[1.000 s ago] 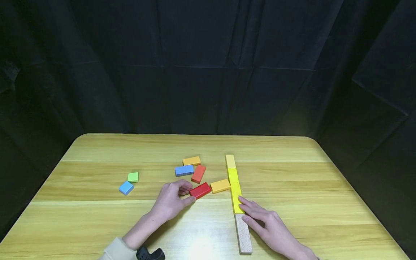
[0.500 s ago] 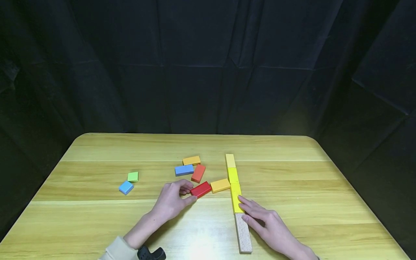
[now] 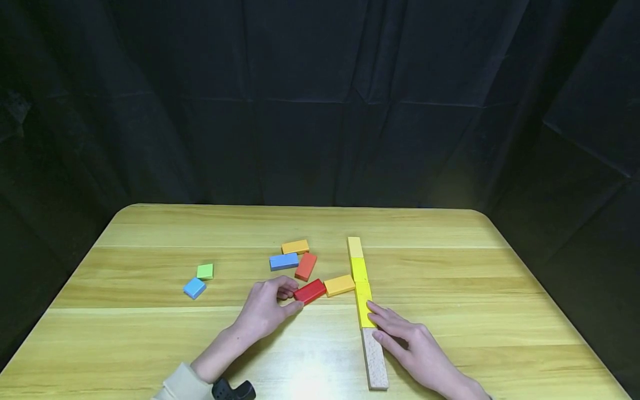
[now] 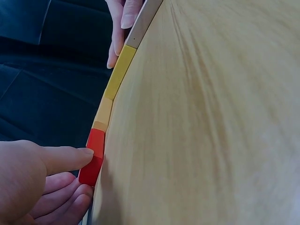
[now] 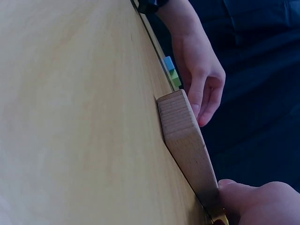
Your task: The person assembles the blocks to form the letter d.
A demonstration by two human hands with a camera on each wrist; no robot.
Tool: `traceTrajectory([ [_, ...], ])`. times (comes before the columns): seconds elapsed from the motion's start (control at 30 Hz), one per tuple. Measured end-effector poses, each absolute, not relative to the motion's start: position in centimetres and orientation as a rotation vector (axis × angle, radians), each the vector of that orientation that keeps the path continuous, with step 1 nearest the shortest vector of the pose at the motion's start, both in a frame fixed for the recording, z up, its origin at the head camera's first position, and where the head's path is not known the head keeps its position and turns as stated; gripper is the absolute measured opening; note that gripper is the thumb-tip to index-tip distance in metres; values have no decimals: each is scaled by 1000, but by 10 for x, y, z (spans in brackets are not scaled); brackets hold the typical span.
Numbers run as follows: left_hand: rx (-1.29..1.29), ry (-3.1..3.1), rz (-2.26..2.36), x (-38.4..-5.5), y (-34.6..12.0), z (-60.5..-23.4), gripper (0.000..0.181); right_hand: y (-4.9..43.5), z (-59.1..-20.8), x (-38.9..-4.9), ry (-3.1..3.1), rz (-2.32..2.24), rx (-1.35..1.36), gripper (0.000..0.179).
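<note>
On the counter, left: a light-blue block beside a green block. The left hand, fingers pinching a red block, which meets an orange block. A yellow block and a speckled block follow, touched by the right hand, fingers extended, released.

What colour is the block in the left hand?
The block is red, clearest from the head.

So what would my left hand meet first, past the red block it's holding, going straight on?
Likely the orange block just right of the red block; the two seem to touch, though a slim gap is possible.
</note>
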State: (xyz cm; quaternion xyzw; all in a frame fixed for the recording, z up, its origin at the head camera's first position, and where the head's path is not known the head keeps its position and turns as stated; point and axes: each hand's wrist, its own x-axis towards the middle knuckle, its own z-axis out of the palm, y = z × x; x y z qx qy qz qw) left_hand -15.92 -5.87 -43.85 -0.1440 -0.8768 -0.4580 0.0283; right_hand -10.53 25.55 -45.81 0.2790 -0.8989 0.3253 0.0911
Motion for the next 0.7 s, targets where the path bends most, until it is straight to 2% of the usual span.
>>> traceTrajectory([
  [0.7,-450,-2705,-1458,-161,-61,-440,29,256,-458,-105,-2655,957,842,35],
])
